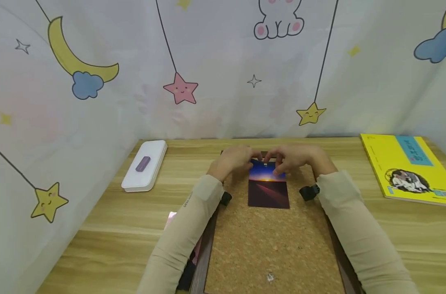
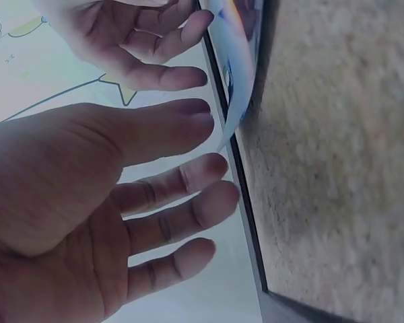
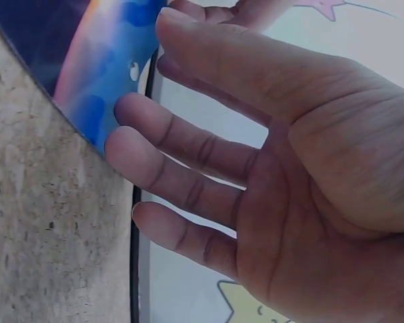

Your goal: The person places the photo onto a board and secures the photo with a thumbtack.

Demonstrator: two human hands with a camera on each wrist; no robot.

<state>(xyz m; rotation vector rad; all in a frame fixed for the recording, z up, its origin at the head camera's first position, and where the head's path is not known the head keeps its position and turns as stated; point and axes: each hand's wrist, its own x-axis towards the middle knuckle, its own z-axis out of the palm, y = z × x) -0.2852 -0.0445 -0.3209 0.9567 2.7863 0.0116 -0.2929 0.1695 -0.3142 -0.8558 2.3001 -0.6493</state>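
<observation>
A glossy photo [image 1: 268, 194] of a blue and orange sunset over dark ground lies at the top of a framed cork board [image 1: 274, 241]. Near its upper edge shows a small, pale, shiny pin-like piece [image 1: 265, 164]. The right hand [image 1: 294, 158] is over the photo's upper right, fingertips right at that piece. At the upper left corner is the left hand [image 1: 237, 158], its thumb [image 2: 188, 124] beside the photo's edge. Both hands have loosely extended fingers. Seen from the left wrist, the photo [image 2: 241, 87] bows up from the cork.
A white case [image 1: 149, 163] with a small purple block [image 1: 143, 163] on it stands at the left. At the right lies a yellow book [image 1: 410, 171]. A dark and pink sheet [image 1: 188, 273] shows beneath the left sleeve. Behind the table hangs a patterned curtain [image 1: 223, 110].
</observation>
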